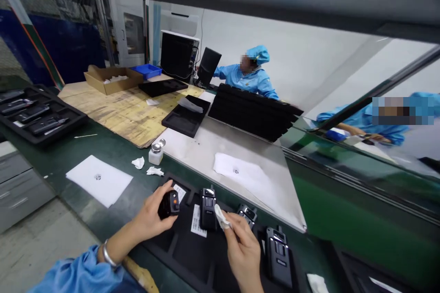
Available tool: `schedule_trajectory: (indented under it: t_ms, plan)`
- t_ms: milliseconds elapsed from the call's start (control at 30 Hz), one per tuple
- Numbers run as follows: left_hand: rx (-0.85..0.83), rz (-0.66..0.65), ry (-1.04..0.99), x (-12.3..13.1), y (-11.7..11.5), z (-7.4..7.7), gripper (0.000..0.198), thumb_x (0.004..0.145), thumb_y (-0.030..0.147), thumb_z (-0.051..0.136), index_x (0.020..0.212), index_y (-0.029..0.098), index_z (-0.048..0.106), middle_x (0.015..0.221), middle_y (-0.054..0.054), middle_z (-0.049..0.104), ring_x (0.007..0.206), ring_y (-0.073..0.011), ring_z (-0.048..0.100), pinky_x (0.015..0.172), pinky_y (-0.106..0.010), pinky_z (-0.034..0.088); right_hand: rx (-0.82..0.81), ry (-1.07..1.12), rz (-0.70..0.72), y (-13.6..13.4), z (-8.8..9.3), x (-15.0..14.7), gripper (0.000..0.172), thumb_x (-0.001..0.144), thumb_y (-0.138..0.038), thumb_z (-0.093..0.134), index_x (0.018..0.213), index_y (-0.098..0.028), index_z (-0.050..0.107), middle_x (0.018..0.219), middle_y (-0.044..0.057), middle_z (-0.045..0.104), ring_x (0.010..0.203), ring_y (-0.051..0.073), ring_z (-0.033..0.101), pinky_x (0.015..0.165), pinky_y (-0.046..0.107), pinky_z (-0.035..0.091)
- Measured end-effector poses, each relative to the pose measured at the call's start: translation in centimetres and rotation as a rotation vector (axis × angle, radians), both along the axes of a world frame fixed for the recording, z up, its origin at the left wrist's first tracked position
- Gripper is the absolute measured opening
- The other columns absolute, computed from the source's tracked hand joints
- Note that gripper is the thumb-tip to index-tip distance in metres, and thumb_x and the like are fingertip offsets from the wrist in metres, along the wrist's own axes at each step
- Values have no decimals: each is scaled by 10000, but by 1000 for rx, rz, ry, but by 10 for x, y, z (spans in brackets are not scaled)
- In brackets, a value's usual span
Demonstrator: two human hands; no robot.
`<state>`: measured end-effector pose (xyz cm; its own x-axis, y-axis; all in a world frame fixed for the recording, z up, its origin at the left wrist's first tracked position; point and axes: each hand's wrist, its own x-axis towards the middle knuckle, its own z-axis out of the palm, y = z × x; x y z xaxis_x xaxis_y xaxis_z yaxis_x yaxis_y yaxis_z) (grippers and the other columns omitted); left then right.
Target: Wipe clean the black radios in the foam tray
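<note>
The left hand curves, thumb and fingers apart; the right hand pinches with thumb and forefinger, other fingers probably folded.

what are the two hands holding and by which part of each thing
Left hand: a black boxy handheld device with an orange button, gripped by its sides. Right hand: a crumpled white wipe, pinched at its lower end.

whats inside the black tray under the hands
The tray shows three black handsets and white labels. The right hand covers part of it, so whatever lies beneath cannot be seen.
</note>
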<state>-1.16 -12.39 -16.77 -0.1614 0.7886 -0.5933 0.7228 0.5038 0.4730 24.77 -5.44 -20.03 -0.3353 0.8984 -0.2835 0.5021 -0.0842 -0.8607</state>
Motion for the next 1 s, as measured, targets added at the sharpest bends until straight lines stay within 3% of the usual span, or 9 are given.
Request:
schedule_trajectory:
  t_ms: [100, 200, 367, 500, 633, 767, 833, 933, 1000]
  plan:
    - [152, 99, -37, -3, -26, 13, 941, 742, 318, 622, 1501, 285, 68, 1279, -29, 506, 1225, 23, 520, 1079, -122, 493, 103, 109, 109, 5, 11, -24, 438, 736, 3, 547, 1122, -191, 621, 1024, 13, 551, 990, -94, 528, 849, -11, 449]
    - [252, 134, -93, -2, -32, 17, 998, 717, 260, 645, 1514, 220, 46, 1271, -72, 509, 1224, 1, 528, 1077, -130, 494, 179, 217, 210, 10, 16, -58, 481, 713, 53, 523, 1130, -169, 616, 1077, 47, 525, 1059, -49, 516, 885, 32, 453]
    - [312, 48, -49, -4, -23, 19, 1047, 632, 164, 655, 1520, 140, 101, 1253, -59, 533, 1220, 0, 525, 1085, -103, 481, 401, 361, 501, 25, 16, -107, 379, 764, -82, 523, 1114, -190, 619, 1045, 45, 545, 1030, 30, 478, 986, 259, 512]
    - [346, 16, -39, -5, -20, 18, 1060, 627, 180, 667, 1517, 116, 96, 1241, -60, 539, 1218, -7, 524, 1066, -112, 496, 435, 352, 689, 38, 10, -116, 319, 801, -194, 520, 1103, -195, 625, 1077, 35, 548, 1029, 48, 452, 935, 258, 531]
    - [294, 49, -65, -5, -26, 11, 1020, 687, 269, 655, 1518, 144, 76, 1260, -55, 527, 1233, -1, 517, 1080, -129, 498, 470, 279, 682, 46, -10, -102, 383, 779, -119, 517, 1142, -203, 609, 1099, 26, 547, 1018, 34, 453, 984, 267, 512]
    - [288, 40, -87, -7, -29, 10, 1043, 684, 279, 664, 1523, 136, 62, 1247, -54, 533, 1224, 14, 515, 1075, -102, 491, 514, 12, 515, 47, -19, -90, 430, 717, 1, 542, 1067, -232, 633, 1041, 10, 552, 1042, 25, 473, 873, 152, 467]
    - [299, 26, -85, -8, -26, 13, 1046, 684, 272, 664, 1524, 122, 58, 1239, -57, 538, 1216, 16, 519, 1066, -93, 491, 475, 55, 462, 44, -11, -93, 449, 712, 6, 554, 1082, -237, 623, 1048, 12, 546, 1076, 28, 477, 899, 148, 441]
    - [330, -3, -59, -8, -19, 17, 1046, 671, 241, 663, 1522, 98, 73, 1234, -58, 544, 1214, 10, 523, 1063, -93, 487, 431, 297, 602, 37, 3, -105, 339, 806, -165, 525, 1126, -226, 617, 1081, 23, 545, 1082, 40, 453, 1040, 254, 422]
    - [344, -11, -37, -8, -17, 17, 1042, 663, 240, 671, 1518, 95, 94, 1232, -53, 547, 1208, 11, 527, 1057, -86, 488, 429, 365, 675, 35, 2, -109, 338, 830, -220, 503, 1151, -227, 610, 1103, 14, 547, 1050, 33, 446, 1071, 292, 399]
